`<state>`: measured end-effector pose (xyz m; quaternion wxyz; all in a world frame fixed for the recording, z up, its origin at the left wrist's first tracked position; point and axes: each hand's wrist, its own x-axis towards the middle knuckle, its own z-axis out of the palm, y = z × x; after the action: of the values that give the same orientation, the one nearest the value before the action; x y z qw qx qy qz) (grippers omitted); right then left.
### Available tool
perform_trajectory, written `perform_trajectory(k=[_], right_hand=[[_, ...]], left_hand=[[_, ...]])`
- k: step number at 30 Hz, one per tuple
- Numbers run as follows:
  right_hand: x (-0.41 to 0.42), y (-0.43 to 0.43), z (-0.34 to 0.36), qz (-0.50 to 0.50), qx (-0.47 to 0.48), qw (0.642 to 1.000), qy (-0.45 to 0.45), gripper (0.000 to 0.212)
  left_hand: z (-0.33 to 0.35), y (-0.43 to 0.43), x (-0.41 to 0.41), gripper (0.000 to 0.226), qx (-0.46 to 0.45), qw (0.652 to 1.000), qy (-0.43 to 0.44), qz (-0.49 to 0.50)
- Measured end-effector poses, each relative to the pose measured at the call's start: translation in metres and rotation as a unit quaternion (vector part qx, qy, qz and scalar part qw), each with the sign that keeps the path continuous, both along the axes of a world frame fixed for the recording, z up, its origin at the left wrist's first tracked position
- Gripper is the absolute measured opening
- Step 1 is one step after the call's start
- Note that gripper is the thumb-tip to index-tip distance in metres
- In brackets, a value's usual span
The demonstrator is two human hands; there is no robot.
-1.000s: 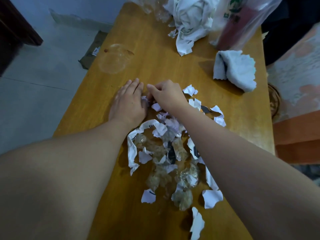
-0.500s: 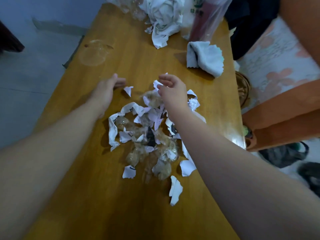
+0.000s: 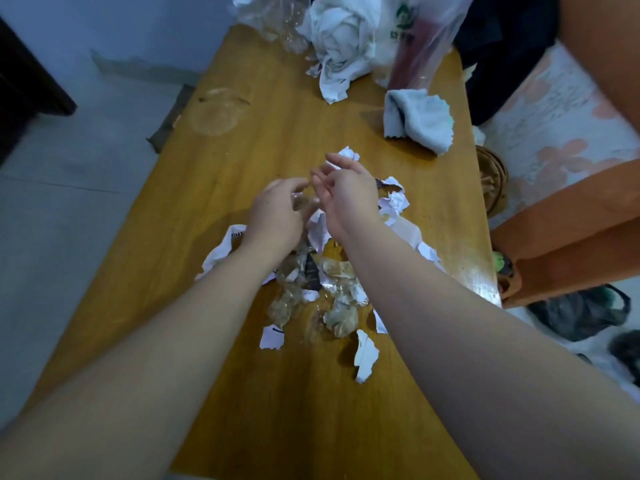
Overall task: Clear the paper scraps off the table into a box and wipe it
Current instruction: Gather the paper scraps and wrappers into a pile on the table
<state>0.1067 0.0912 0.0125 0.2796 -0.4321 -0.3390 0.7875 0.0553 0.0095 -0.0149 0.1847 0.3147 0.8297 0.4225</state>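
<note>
A heap of torn white paper scraps [image 3: 365, 355] mixed with crumpled clear wrappers [image 3: 341, 318] lies in the middle of the yellow wooden table [image 3: 194, 209]. Both my hands hover over the heap's far end, cupped toward each other. My left hand [image 3: 277, 213] has its fingers curled around a small bunch of scraps and clear wrapper. My right hand [image 3: 348, 195] faces it with fingers apart and nothing visible in it. A folded pale blue cloth [image 3: 420, 124] rests on the table beyond the heap, to the right. No box shows in the head view.
At the table's far end sit a crumpled white bag [image 3: 341, 43] and a clear plastic bag [image 3: 420, 43]. A clear round lid [image 3: 218, 112] lies far left. A woven basket [image 3: 493, 181] and orange fabric [image 3: 571, 237] border the right edge; a black bag [image 3: 581, 313] is on the floor.
My hands, spread apart on either side of the heap half a second ago, have come together and lifted over its far end. The left hand has closed on some scraps.
</note>
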Motion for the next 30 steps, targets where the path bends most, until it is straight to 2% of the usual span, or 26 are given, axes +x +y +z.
perform_trajectory(k=[3,7,9,11,13,15,17,20,22,24,26,30], right_hand=[[0.003,-0.002,0.003,-0.068,0.012,0.997,-0.017,0.034],[0.007,0.000,-0.002,-0.132,0.071,0.983,-0.102,0.029],[0.008,-0.003,-0.004,-0.120,0.100,0.979,-0.131,0.028],[0.005,-0.009,-0.003,-0.089,0.118,0.980,-0.134,0.028],[0.001,-0.017,-0.002,-0.052,0.144,0.978,-0.145,0.028],[-0.002,-0.025,-0.002,-0.019,0.173,0.972,-0.159,0.028],[-0.003,-0.031,-0.004,0.023,0.206,0.960,-0.188,0.024],[-0.004,-0.038,-0.007,0.106,0.300,0.908,-0.273,0.017],[-0.003,-0.040,-0.010,0.132,0.359,0.874,-0.298,0.020],[-0.001,-0.043,-0.013,0.143,0.397,0.855,-0.301,0.021],[0.005,-0.042,-0.016,0.139,0.426,0.837,-0.315,0.023],[0.026,-0.030,-0.021,0.122,0.484,0.755,-0.425,0.028]], left_hand=[[0.003,-0.001,-0.002,0.028,0.003,1.000,0.000,0.020],[0.007,-0.012,-0.002,0.027,-0.010,1.000,-0.006,-0.028],[0.007,-0.019,-0.002,0.039,-0.018,0.997,-0.018,-0.072],[0.007,-0.025,-0.008,0.054,-0.016,0.997,-0.002,-0.073],[0.006,-0.034,-0.018,0.052,0.001,0.999,0.039,-0.009],[-0.004,-0.050,-0.028,0.049,-0.002,0.994,0.053,0.097],[-0.016,-0.068,-0.033,0.064,-0.020,0.983,0.022,0.181],[-0.034,-0.084,-0.027,0.074,-0.049,0.985,-0.001,0.163],[-0.036,-0.082,-0.019,0.068,0.003,0.989,-0.049,0.140],[-0.031,-0.072,-0.010,0.055,0.057,0.985,-0.104,0.123],[-0.025,-0.059,0.001,0.055,0.076,0.986,-0.113,0.100],[-0.028,-0.037,0.023,0.050,0.085,0.990,-0.095,0.056]])
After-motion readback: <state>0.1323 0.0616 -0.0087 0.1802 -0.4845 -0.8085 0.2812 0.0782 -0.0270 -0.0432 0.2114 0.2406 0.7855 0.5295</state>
